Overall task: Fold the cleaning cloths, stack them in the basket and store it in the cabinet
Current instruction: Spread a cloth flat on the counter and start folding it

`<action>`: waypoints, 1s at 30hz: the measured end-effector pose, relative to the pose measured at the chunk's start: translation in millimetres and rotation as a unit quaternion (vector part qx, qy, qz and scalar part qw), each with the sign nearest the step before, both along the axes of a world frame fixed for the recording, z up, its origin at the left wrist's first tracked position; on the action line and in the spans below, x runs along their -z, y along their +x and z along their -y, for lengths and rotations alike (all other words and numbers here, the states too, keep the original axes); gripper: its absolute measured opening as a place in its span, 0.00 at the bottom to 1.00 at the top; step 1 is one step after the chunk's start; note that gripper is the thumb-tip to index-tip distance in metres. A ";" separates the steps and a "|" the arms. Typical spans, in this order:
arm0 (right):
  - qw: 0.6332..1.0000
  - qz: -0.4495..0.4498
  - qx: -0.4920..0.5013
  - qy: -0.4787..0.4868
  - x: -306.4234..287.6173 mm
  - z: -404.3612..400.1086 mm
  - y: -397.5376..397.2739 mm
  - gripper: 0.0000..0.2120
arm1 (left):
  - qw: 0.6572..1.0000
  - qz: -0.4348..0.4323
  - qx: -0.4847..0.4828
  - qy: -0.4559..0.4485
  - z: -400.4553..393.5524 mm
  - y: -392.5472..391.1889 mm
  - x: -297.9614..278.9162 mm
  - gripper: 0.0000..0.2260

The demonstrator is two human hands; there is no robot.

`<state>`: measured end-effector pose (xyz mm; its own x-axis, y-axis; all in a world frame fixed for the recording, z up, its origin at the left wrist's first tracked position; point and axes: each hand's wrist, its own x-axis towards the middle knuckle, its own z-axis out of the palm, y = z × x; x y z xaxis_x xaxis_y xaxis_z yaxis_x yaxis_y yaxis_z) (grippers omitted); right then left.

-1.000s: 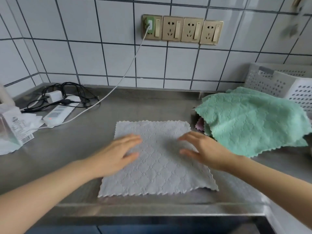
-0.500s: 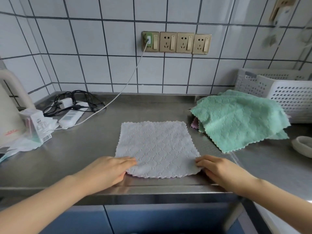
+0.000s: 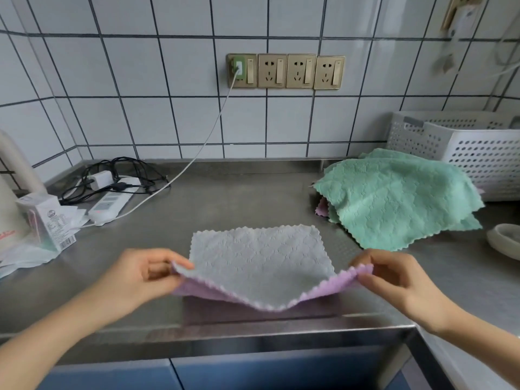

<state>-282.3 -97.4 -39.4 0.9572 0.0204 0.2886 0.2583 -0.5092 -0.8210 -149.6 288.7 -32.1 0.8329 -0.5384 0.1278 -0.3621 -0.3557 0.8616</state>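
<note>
A cleaning cloth (image 3: 259,260), grey on top and lilac underneath, lies on the steel counter (image 3: 230,201) in front of me. My left hand (image 3: 143,274) pinches its near left corner and my right hand (image 3: 391,274) pinches its near right corner. Both corners are lifted off the counter, so the near edge sags and shows the lilac side. To the right lies a heap of green cloths (image 3: 394,198) with a pink one peeking out beneath. The white perforated basket (image 3: 464,147) stands behind the heap, against the tiled wall.
A power strip (image 3: 112,199) with tangled black and white cables sits at the back left. A small carton (image 3: 47,220) and a white appliance stand at the left edge. A pale dish (image 3: 506,243) rests at the right edge. Blue cabinet fronts (image 3: 253,372) run below the counter.
My hands slid from the middle of the cloth to its near corners, took hold of them and raised them, exposing the lilac underside. The view tilted up and back.
</note>
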 end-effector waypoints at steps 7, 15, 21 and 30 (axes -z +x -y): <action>0.954 -0.135 0.211 0.164 12.4 -6.7 110.7 0.10 | 0.968 -0.100 -0.231 -0.012 47.0 73.1 21.2 0.06; 0.945 -0.129 0.299 -0.015 46.8 0.4 146.8 0.09 | 0.926 0.153 -0.313 0.146 65.8 92.0 60.5 0.08; 0.935 -0.133 0.317 -0.083 40.5 -5.6 157.0 0.10 | 0.920 0.146 -0.317 0.180 71.3 101.4 65.1 0.07; 0.938 -0.140 0.316 0.001 19.6 -6.6 133.3 0.10 | 0.911 0.154 -0.319 0.211 65.0 80.5 53.3 0.18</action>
<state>-148.9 -90.8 -58.9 0.8163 -0.5771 0.0240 -0.3201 -0.4867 -0.8128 -69.1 223.7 -85.4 0.9534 -0.0124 0.3015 -0.1665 -0.8549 0.4913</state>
